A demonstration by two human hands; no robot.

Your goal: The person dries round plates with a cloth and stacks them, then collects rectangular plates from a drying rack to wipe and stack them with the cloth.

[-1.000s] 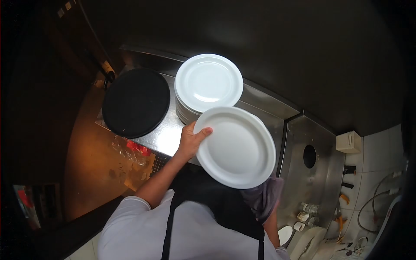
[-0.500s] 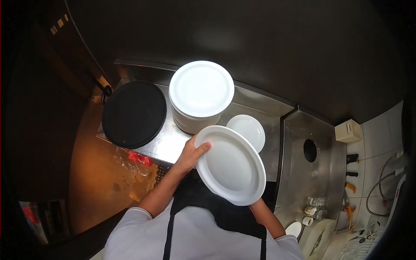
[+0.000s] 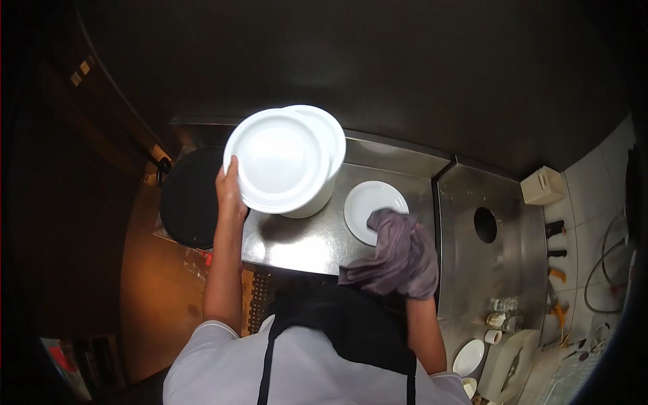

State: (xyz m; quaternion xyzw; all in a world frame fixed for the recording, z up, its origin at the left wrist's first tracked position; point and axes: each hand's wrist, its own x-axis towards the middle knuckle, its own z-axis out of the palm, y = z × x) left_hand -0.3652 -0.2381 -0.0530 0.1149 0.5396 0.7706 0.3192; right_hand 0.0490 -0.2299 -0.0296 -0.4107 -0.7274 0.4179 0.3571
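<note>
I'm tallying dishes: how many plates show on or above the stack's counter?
3: the held plate in the left hand, the top plate of the stack behind it, and a lone plate on the counter, partly covered by the cloth. More may hide in the stack.

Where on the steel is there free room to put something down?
Bare steel counter shows in front of the plate stack, left of the lone plate. More lies on the right-hand surface, between the dark hole and glass jars. Crowded: from black disc to stack, and under the cloth.
</note>
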